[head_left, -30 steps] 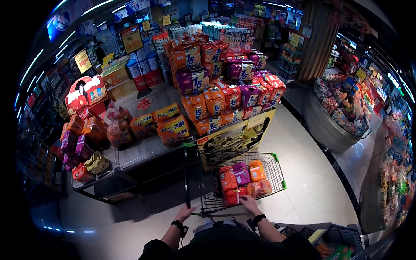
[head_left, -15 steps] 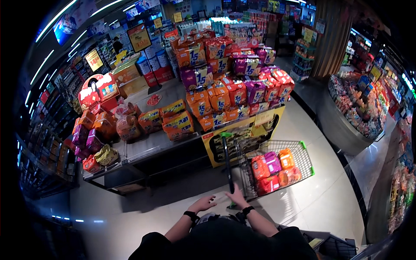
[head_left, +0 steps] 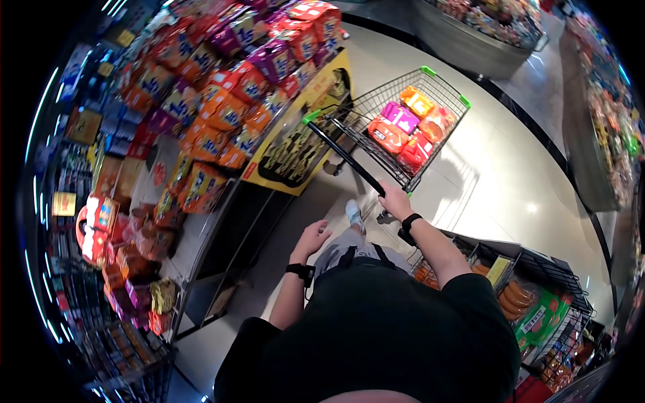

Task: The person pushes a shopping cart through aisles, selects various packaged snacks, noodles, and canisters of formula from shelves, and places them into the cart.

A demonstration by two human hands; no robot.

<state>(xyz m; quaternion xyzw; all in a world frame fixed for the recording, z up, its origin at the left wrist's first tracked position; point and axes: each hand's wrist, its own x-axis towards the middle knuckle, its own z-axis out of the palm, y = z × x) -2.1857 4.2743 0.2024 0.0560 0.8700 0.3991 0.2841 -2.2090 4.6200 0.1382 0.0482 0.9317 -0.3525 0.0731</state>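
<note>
The right hand (head_left: 396,201) has its grip wrapped around the near right end of the black bar handle (head_left: 346,156), clasping it. This belongs to a black wire-mesh shopping cart with green corner caps (head_left: 377,156), which is far and slightly right of the body, on the pale tiled floor (head_left: 524,174). Inside the basket sit a bright orange packet (head_left: 417,101), a purple packet (head_left: 401,117), an orange-red packet (head_left: 388,134), a red packet (head_left: 416,151) and an orange, partly see-through packet (head_left: 437,124), bunched together.

The left hand (head_left: 311,240) hangs in the air near the body, its grip released and holding nothing, fingers loosely bent, well apart from the handle. To its left runs a long grey tabletop (head_left: 190,252) with orange, red and purple packages piled (head_left: 215,107) toward its far end. A yellow-edged display panel (head_left: 306,127) stands just left of the cart.
</note>
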